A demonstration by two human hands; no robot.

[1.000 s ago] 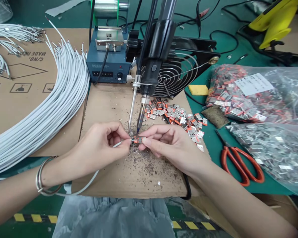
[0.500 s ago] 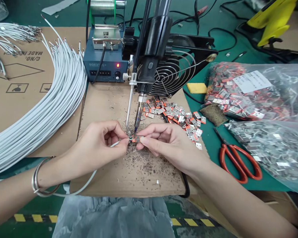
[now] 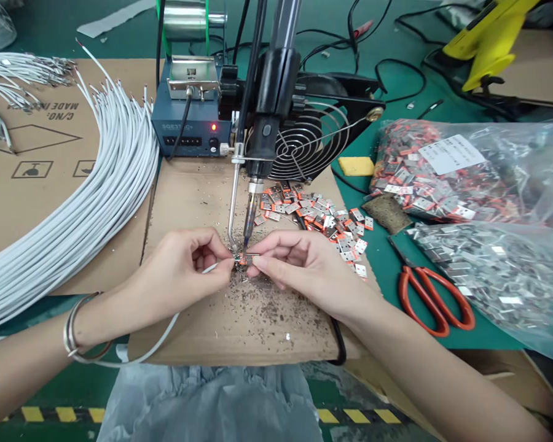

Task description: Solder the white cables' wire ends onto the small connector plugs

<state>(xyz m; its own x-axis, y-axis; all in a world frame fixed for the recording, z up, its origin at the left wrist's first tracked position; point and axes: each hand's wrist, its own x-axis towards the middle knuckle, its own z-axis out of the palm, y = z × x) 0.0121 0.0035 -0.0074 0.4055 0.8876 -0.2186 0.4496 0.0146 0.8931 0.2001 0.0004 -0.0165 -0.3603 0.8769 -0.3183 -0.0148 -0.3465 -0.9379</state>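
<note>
From where I stand, a small connector [image 3: 243,259], flat and boxy, bright metal with an orange insert, sits above the crumb-strewn cardboard [image 3: 179,344], right between the two hands. Thumb and fingers of the right hand [image 3: 304,261], at its three o'clock, are pinched on its metal end. At nine o'clock, the left hand [image 3: 179,264] has thumb and forefinger pressed together on a smooth, round white cable [image 3: 168,331], which droops away toward eight o'clock. The connector's long axis runs nine to three, its metal end toward three and the orange part toward nine. From twelve o'clock the soldering iron [image 3: 253,205] comes down to it, its tapered tip very close; I can't tell if they touch. Loose connectors [image 3: 329,224] lie heaped around two o'clock; red-handled scissors [image 3: 435,301] rest on the green desk [image 3: 378,319] just past three.
</note>
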